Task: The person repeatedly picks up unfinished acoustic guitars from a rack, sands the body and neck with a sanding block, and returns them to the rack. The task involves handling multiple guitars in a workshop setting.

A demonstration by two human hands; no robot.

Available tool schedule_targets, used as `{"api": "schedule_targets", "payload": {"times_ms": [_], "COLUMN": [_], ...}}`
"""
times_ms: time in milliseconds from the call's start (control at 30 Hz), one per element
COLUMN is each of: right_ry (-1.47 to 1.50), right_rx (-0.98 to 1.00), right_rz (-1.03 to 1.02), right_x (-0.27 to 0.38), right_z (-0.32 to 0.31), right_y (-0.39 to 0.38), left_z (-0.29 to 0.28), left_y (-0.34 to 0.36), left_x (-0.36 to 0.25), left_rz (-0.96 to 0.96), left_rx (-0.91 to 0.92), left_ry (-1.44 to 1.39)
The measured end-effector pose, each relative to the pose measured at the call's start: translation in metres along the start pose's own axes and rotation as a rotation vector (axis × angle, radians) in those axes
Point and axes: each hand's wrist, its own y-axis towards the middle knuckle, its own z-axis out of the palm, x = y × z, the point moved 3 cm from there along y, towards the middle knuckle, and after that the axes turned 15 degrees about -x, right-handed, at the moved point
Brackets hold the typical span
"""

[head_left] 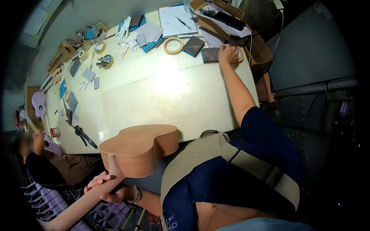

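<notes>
My left hand (111, 192), wearing a bead bracelet, grips the neck (77, 206) of an unfinished wooden guitar. The guitar's body (138, 142) lies level at the table's near edge, and the neck runs toward the lower left. My right hand (229, 54) is at the table's far right with curled fingers, over the end of a dark rectangular block (209, 56) and beside a roll of tape (241, 51); what its fingertips hold is hidden. Another dark block (192, 46) and a larger tape roll (173, 40) lie just left of it.
The cream table (154, 100) bears sanding pads, gloves (124, 30), a spiral notebook (169, 19), a black air gun (83, 136) and a red tin (54, 131). Cardboard boxes (260, 54) line the right. A co-worker (58, 169) works on purple guitars (38, 104) at left, beside purple racks (46, 200).
</notes>
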Motion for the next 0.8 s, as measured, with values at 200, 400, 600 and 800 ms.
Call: {"api": "schedule_targets", "payload": {"times_ms": [200, 400, 600, 800], "right_ry": [-0.537, -0.507, -0.298, 0.377], "right_rx": [0.195, 0.424, 0.406, 0.383], "right_rz": [-0.342, 0.132, 0.311, 0.200], "right_x": [0.000, -0.009, -0.011, -0.015], "right_z": [0.033, 0.056, 0.043, 0.005], "right_y": [0.054, 0.055, 0.054, 0.026], "left_z": [0.035, 0.037, 0.034, 0.053], "left_y": [-0.005, -0.003, -0.001, -0.003], "left_x": [0.006, 0.010, 0.010, 0.015], "left_rz": [0.011, 0.009, -0.005, 0.008], "left_rx": [0.026, 0.051, -0.042, -0.197], "left_ry": [0.010, -0.044, -0.084, -0.162]}}
